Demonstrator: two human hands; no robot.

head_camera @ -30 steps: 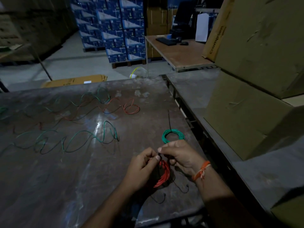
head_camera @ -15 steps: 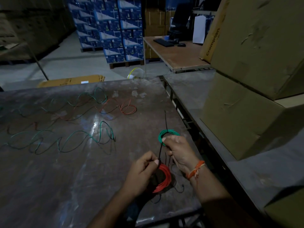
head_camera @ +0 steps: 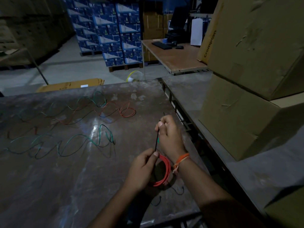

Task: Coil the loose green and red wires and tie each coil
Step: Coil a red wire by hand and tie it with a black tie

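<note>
Loose green wires [head_camera: 69, 145] and thin red wires [head_camera: 126, 111] sprawl over the worn dark metal tabletop [head_camera: 49, 186] toward ten and eleven o'clock. Stacked brown cardboard boxes [head_camera: 238, 120] crowd the three o'clock side. The coiled red wire [head_camera: 164, 171] lies at the near edge, partly hidden between the wrists. A thin black tie [head_camera: 156, 140] runs taut above it: the left hand [head_camera: 143, 168] pinches its lower end, and the right hand [head_camera: 169, 134], at one o'clock from the left, has its fingers clenched on the upper end.

The room is dark. A white shine sits on the table [head_camera: 95, 129]. Edges look bent and a bit blurry.
</note>
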